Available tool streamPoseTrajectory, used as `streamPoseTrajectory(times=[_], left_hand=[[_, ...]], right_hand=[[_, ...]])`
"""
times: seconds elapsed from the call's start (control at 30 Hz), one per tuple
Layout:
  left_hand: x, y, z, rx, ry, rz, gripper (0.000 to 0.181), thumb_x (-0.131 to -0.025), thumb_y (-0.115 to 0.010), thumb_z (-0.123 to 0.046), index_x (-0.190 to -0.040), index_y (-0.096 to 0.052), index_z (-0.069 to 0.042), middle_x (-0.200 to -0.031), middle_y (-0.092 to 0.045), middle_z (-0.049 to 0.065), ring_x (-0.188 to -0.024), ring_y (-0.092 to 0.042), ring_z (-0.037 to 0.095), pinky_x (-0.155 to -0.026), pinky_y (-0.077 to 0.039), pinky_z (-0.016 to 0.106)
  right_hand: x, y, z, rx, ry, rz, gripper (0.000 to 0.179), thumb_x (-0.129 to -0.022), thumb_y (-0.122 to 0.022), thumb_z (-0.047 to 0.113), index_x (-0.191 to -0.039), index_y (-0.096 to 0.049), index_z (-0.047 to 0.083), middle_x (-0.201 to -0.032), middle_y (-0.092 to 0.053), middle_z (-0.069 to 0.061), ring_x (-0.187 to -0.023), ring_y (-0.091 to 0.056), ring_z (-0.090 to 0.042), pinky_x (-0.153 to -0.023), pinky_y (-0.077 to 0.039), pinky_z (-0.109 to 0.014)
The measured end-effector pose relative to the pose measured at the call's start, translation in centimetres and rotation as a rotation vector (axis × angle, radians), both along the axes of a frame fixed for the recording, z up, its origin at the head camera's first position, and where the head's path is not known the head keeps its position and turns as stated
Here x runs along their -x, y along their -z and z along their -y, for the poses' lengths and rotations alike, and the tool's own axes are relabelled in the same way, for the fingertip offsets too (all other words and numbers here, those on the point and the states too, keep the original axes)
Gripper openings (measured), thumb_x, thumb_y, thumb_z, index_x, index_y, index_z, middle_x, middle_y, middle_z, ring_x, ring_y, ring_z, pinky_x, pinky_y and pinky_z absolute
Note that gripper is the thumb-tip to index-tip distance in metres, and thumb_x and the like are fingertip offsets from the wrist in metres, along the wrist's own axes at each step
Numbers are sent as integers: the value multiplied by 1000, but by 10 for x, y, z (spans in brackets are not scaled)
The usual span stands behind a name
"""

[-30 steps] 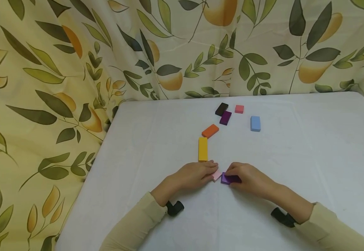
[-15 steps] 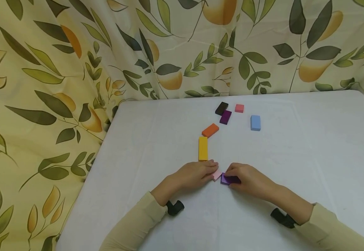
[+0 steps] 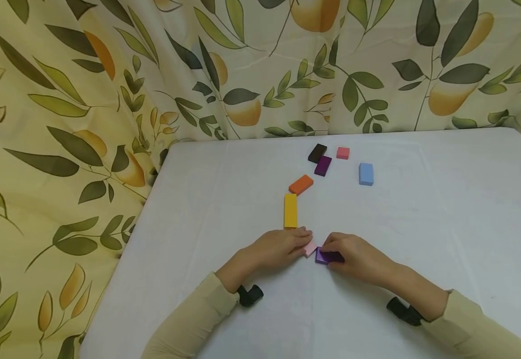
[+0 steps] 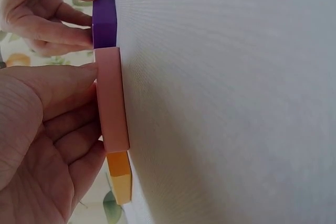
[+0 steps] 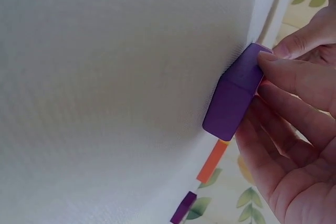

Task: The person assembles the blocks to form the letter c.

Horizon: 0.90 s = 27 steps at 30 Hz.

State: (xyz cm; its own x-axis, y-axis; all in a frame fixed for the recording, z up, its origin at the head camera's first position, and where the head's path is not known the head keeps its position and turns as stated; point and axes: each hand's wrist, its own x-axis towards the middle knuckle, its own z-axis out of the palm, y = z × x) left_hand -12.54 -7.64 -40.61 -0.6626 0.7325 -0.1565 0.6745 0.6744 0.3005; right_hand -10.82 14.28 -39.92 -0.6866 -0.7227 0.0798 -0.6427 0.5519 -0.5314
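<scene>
My left hand [image 3: 276, 248] holds a pink block [image 4: 112, 100] flat on the white table, thumb and fingers along it and covering much of it in the head view. Just to the right, my right hand [image 3: 357, 257] pinches a purple block [image 5: 231, 100] between thumb and fingers. One corner of the pink block meets the purple block's left end. A yellow block [image 3: 290, 210] stretches away beyond my left fingertips, its near end close to the pink block. Past it lies an orange block [image 3: 301, 185], set at a slant with its corner at the yellow one.
Farther back, a dark purple block [image 3: 323, 166] touches a black block [image 3: 317, 153]. A small coral block [image 3: 343, 153] and a light blue block [image 3: 366, 174] lie apart to their right. A leaf-and-fruit patterned curtain [image 3: 242, 75] hangs behind and left of the white table [image 3: 224, 189].
</scene>
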Motion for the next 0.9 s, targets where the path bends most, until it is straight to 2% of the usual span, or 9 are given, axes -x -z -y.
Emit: streamPoseTrajectory(times=[0.67,0.8,0.9], left_hand=[[0,-7,1,36,41,-49,40,-98,-45,-27,-135,-48,-12,-138,-44,-4,-130,-30,6,-102,-28,23],[3,-6,3,8,11,7,43,-98,-43,-31,-138,-44,-13,-141,-40,-5,-131,-27,3,-103,-27,22],[12,-7,6,-30,-28,59,45,-98,-42,-32,-139,-41,-14,-142,-37,-6,-131,-24,2,-104,-25,23]], right_hand=[[1,-5,0,-22,15,29,33,-74,-76,7,-104,-67,-3,-98,-65,-7,-90,-61,-21,-77,-52,-34],[5,-9,-2,-18,35,56,33,-77,-74,9,-106,-66,-3,-100,-65,-9,-93,-61,-24,-79,-51,-37],[13,-13,-4,-15,83,69,32,-79,-72,8,-108,-65,-3,-104,-64,-11,-99,-60,-29,-82,-49,-42]])
